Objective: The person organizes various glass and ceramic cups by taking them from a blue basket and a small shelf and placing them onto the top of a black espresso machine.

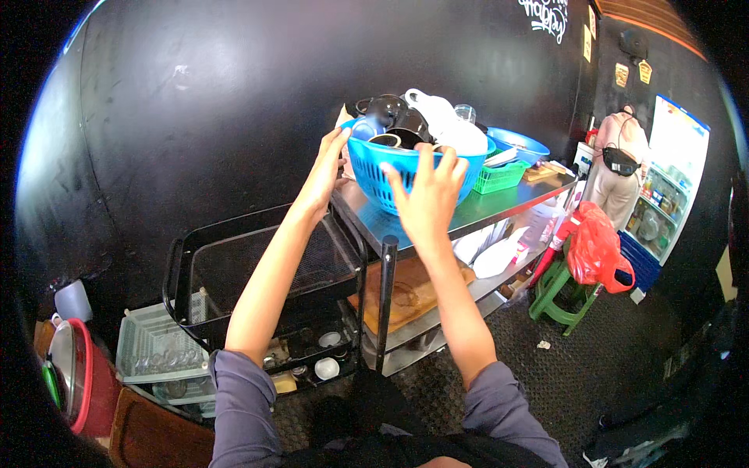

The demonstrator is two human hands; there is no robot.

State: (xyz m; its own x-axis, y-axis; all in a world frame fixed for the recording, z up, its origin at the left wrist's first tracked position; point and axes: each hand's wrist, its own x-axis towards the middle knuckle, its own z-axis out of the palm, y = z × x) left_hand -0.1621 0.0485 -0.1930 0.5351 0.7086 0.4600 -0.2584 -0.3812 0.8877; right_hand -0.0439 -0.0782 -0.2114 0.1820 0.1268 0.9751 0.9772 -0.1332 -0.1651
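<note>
A blue plastic basket [374, 169] with slotted sides is at the near end of a metal-topped table [509, 196]; whether its base rests on the top or hangs just over it, I cannot tell. Piled inside are black mugs [409, 126], a white piece of crockery with a handle [433, 114], a clear glass [465, 112] and other dishes. My left hand [327, 167] grips the basket's left side at the rim. Over the near rim hook the fingers of my right hand [430, 193], its thumb against the outside wall.
Behind the basket stand a green plastic basket [500, 177] and a blue basin [521, 143]. A black mesh cart [269, 257] is left of the table. Rightward are a green stool [553, 298] with a red plastic bag [594, 245], a person [620, 146] and a lit fridge [673, 175].
</note>
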